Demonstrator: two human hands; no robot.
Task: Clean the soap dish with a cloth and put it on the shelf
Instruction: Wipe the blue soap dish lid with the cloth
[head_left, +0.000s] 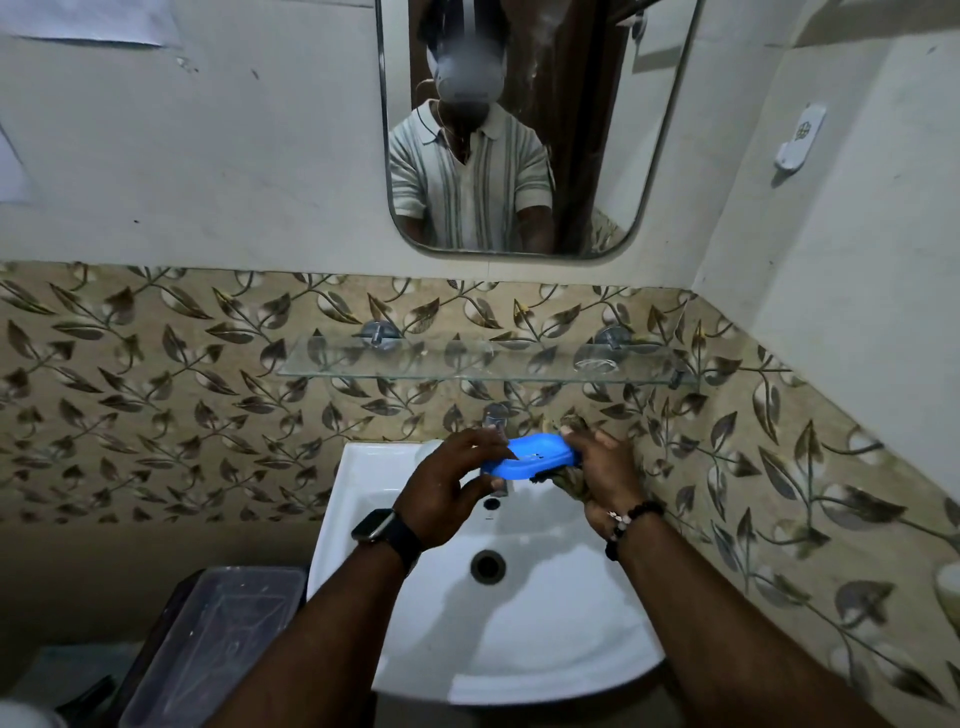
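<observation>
Head cam, looking down. Nearest on the left sits a clear plastic lidded box (208, 639), and beside it is the white ceramic basin (545, 639), with both forearms reaching over it. There's a black smartwatch (387, 535) on the left wrist and a dark beaded bracelet (631, 519) on the right.

The left hand (447, 488) pinches the left end of the bright blue oblong plastic soap dish (540, 457), fingers curled over the top and thumb underneath. The right hand (602, 478) has its fingers wrapped tight round a bunched brownish patterned cloth (571, 488), pressed against the dish's right end. The dish is held in the air above the far part of the basin, just in front of the chrome tap (496, 415).

Further back is a glass wall shelf (467, 364) on leaf-patterned tiles, well apart from the dish. A rounded mirror (649, 156) hangs above it.
</observation>
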